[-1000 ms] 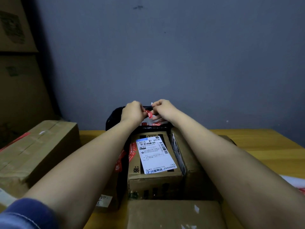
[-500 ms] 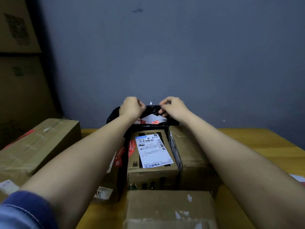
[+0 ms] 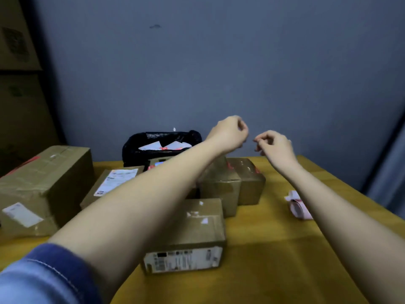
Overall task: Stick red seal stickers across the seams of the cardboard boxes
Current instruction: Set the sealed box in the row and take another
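The left hand [image 3: 229, 133] has its fingers curled together and the right hand [image 3: 275, 145] has its fingers pinched at the tips, both raised near each other above the boxes; blur hides whether either grips a sticker. Five cardboard boxes [image 3: 192, 229] sit clustered on the yellow table [image 3: 274, 249], some with red seals, beside one sticker roll [image 3: 299, 207] at the right. One black bag [image 3: 162, 145] of paper backings stands against the grey-blue wall [image 3: 219, 62].

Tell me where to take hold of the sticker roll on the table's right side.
Probably take the sticker roll by its round outer edge, from above with the right hand. It lies free on the table, boxes well clear; its loose paper end looks too flimsy to lift by.
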Demonstrator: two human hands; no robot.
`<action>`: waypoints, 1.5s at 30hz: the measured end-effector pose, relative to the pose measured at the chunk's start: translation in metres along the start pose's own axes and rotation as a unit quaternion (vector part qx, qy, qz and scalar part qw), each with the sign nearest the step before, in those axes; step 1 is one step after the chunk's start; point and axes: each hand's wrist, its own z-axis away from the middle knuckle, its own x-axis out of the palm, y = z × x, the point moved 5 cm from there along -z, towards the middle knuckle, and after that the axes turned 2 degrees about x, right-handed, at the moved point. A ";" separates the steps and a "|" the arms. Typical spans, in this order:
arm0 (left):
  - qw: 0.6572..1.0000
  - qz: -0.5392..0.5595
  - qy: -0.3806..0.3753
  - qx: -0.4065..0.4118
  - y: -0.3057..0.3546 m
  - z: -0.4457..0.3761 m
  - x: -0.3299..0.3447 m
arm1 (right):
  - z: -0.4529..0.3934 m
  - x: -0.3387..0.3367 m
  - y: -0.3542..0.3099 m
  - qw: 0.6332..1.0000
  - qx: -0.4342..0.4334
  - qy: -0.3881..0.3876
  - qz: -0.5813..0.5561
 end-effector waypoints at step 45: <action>0.929 0.368 0.012 -0.034 -0.035 0.076 0.226 | 0.103 -0.060 0.166 0.978 0.049 0.025 -0.200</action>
